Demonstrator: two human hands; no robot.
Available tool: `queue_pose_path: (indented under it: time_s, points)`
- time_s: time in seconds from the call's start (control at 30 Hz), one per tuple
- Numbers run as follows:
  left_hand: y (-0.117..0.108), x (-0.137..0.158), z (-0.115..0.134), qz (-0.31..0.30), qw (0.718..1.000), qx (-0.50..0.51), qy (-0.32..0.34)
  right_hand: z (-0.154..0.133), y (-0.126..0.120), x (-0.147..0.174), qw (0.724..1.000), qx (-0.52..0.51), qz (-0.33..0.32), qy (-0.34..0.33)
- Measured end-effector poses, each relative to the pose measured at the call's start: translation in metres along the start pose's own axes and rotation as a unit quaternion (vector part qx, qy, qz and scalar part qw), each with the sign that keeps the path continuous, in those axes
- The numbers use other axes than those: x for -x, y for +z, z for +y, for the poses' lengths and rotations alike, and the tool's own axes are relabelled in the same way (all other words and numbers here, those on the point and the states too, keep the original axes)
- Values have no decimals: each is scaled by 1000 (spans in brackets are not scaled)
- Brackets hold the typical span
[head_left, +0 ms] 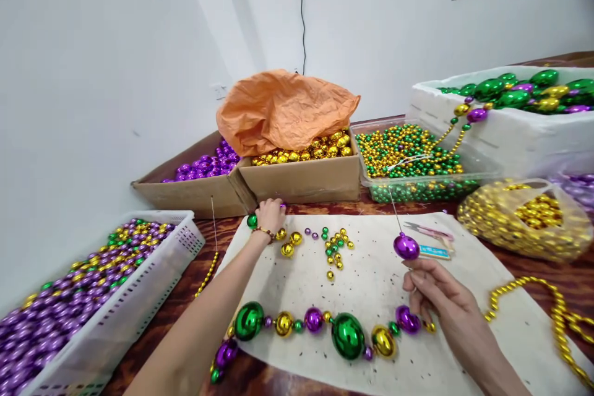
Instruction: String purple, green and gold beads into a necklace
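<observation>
At the far edge of a white cloth (pixel 297 284), my left hand (pixel 270 218) reaches forward with its fingers bent down around a purple bead (pixel 283 205), mostly hidden. Between the thumb and fingers of my right hand (pixel 434 291) is a thin upright needle (pixel 395 210). A shiny purple bead (pixel 406 247) is threaded on it, with a tiny purple one on top. From below this hand a bead strand (pixel 348 335) of green, gold and purple balls runs left across the cloth. Near my left hand lie a green bead (pixel 252 221) and several gold beads (pixel 288 250).
Small loose beads (pixel 336 247) lie mid-cloth. Scissors (pixel 429 231) and a blue-labelled packet (pixel 434 252) are right of the needle. Behind stand cardboard boxes (pixel 306 180), a clear bin (pixel 422 189) and a white foam box (pixel 464 130). A white basket (pixel 139 297) stands left, a bead bag (pixel 524 241) right.
</observation>
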State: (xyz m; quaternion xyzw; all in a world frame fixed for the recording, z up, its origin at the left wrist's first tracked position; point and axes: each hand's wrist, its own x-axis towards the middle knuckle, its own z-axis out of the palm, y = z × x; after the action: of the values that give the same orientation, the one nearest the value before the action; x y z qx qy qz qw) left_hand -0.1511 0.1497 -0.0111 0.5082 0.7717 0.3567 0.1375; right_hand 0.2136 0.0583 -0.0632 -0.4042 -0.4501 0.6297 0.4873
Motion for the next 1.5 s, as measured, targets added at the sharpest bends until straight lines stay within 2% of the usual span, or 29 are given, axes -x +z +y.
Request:
queue_pose_path:
  time_s: [0.1, 0.2, 0.3, 0.4, 0.5, 0.63, 0.7, 0.8, 0.93, 1.07, 1.3, 1.5]
  points:
    - [-12, -30, -22, -14, 990, -138, -14, -1, 5, -1, 1000, 11, 2, 12]
    - [-9, -45, -36, -49, 968, -246, -10, 0, 6, -4, 999, 24, 11, 22]
    - [-4, -51, -42, -77, 944, -320, 2, 4, 6, -6, 999, 27, 14, 32]
    - [-3, -47, -35, -84, 927, -364, 30, 8, 7, -6, 999, 28, 19, 41]
    - [-2, -26, -16, -91, 919, -373, 89, 10, 7, -6, 999, 30, 23, 39]
    - [12, 25, 8, -158, 903, -345, 203, 9, 3, -7, 999, 35, -1, 34]
    - [21, 52, 11, -188, 883, -332, 275, 10, 0, -8, 999, 34, -14, 28]
    - [29, 77, 5, -203, 862, -325, 332, 15, -5, -6, 999, 27, -28, 20]
    - [32, 76, 1, -200, 876, -300, 320, 21, -6, -3, 999, 22, -31, 25]
    - [43, 58, 15, -174, 897, -284, 290, 19, 0, -3, 999, 12, -12, 31]
    - [78, 31, 26, -201, 903, -286, 250, 16, 3, 0, 999, -3, -2, 33]
    - [86, 17, 23, -243, 902, -286, 212, 17, 2, 3, 1000, -3, 1, 28]
